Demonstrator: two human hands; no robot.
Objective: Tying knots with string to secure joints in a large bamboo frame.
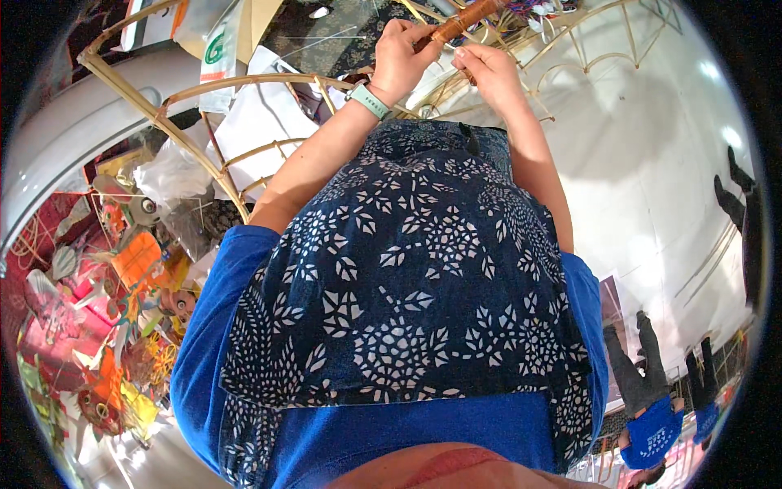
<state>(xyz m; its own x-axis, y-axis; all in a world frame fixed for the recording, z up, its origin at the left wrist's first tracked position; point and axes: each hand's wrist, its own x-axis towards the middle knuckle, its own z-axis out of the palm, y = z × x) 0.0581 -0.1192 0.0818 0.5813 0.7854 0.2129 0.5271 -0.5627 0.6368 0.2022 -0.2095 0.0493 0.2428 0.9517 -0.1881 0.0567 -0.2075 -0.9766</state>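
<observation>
A brown bamboo stick [466,18] sits at the top of the view, above the bent bamboo frame [244,81], steadied from both sides: the left hand [405,55] wraps closed around it, while the right hand [487,72] pinches near its lower end, probably for fine control

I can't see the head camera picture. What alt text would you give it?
Seen from above, a person's left hand grips a brown stick while the right hand pinches near it, over a curved bamboo frame. A blue patterned apron fills the middle; colourful paper figures lie to the left.
</observation>
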